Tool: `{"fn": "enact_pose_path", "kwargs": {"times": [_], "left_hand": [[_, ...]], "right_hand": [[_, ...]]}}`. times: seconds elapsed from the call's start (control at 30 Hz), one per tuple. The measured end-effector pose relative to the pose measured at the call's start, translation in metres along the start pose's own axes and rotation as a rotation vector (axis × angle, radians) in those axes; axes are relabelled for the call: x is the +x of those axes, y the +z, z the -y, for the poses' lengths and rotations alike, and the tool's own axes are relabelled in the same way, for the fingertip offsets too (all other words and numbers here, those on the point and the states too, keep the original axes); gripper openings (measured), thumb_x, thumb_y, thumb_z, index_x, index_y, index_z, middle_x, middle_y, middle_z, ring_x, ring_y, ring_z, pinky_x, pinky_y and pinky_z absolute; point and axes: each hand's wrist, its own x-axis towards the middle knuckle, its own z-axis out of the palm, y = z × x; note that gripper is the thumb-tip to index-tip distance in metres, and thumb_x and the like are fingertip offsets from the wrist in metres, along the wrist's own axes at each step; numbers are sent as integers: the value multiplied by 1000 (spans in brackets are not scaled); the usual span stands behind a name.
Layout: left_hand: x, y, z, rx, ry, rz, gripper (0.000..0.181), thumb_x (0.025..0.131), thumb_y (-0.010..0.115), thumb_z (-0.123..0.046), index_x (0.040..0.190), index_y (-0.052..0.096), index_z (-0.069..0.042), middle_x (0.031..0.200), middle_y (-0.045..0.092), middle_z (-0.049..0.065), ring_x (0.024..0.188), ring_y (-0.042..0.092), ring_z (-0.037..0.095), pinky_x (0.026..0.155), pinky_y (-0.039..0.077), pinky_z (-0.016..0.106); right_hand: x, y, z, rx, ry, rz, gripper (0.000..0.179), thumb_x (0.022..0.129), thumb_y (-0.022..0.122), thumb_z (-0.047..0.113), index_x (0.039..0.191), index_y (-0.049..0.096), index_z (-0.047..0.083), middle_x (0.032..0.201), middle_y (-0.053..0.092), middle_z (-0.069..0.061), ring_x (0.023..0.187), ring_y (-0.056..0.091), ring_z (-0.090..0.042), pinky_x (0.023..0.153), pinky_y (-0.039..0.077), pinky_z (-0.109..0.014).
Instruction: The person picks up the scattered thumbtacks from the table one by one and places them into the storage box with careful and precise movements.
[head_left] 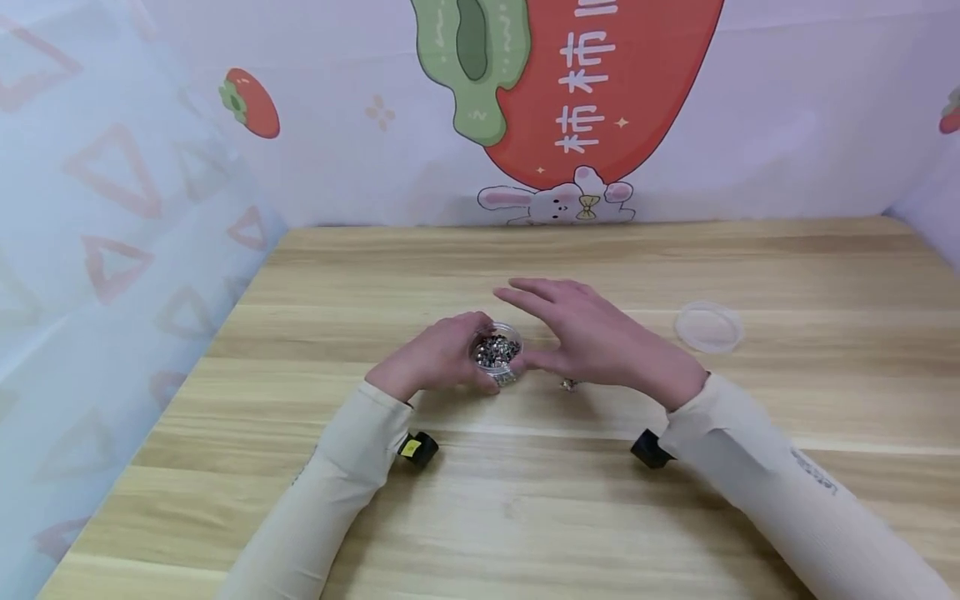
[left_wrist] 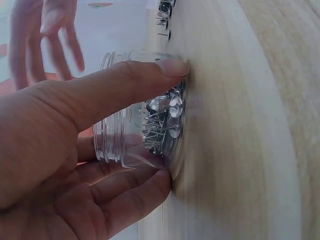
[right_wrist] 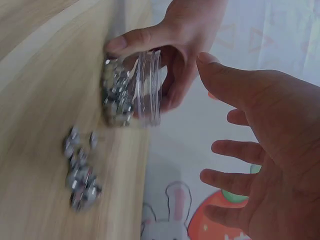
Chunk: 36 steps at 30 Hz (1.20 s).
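one jar; from it, in head view: one lid at three o'clock, one heap of uncountable tacks at four, one left hand at nine, one right hand at three, two black devices at seven and four.

Table, wood-grain top. Backdrop cloth, behind: large red persimmon print with green leaf and white Chinese characters; rabbit print beneath; smaller persimmon print, left. Side cloth, left: triangle outlines.
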Motion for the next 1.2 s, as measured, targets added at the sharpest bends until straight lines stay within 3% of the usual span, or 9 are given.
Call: {"fn": "enact_pose_path", "kwargs": {"times": [0.2, 0.33, 0.43, 0.57, 0.7, 0.87, 1.2], "left_hand": [[2, -1, 3, 1, -22, 7, 76, 69, 87, -28, 131, 50, -5, 130, 59, 11, 118, 56, 26, 105, 44, 40], [1, -1, 4, 7, -29, 10, 77, 69, 88, -28, 131, 49, -4, 131, 59, 12, 120, 55, 27, 106, 43, 41], [-1, -1, 5, 5, -34, 8, 78, 68, 88, -29, 131, 50, -4, 131, 59, 13, 120, 56, 28, 106, 43, 42], [-2, -1, 5, -7, -39, 6, 79, 67, 88, -28, 131, 50, -4, 131, 58, 13, 121, 55, 29, 107, 43, 43], [-3, -1, 4, -21, -37, 12, 79, 66, 89, -28, 131, 50, -3, 130, 59, 13, 120, 56, 30, 106, 43, 45], [-3, 1, 1, -22, -30, 10, 78, 66, 89, -27, 130, 51, -4, 128, 60, 12, 118, 57, 29, 105, 45, 44], [2, 1, 0, -19, -14, 8, 79, 66, 89, -28, 130, 50, -3, 128, 59, 12, 117, 57, 29, 104, 45, 44]], "right_hand": [[-30, -9, -26, -18, 111, 6, 78, 80, 77, 42, 147, 43, 19, 149, 46, -9, 136, 44, -33, 111, 34, -57], [-39, -13, -40, -12, 149, 4, 70, 83, 76, 34, 144, 46, 18, 144, 52, -10, 130, 50, -34, 106, 40, -57], [-38, -12, -43, -4, 150, 3, 57, 85, 74, 28, 137, 55, 15, 134, 60, -10, 121, 57, -32, 101, 45, -54], [-34, -1, -45, -3, 117, 7, 30, 87, 73, 18, 116, 70, 10, 113, 71, -7, 103, 67, -24, 91, 53, -45], [-32, 11, -48, -15, 72, 12, 13, 85, 73, 8, 97, 76, 10, 95, 74, -1, 86, 68, -15, 80, 56, -38], [-33, 17, -49, -43, 79, 31, 9, 82, 75, 6, 88, 76, 13, 86, 72, 4, 77, 63, -10, 76, 55, -35], [-33, 17, -51, -69, 100, 30, 9, 83, 74, 7, 86, 75, 15, 84, 69, 4, 75, 59, -10, 74, 53, -34]]}}
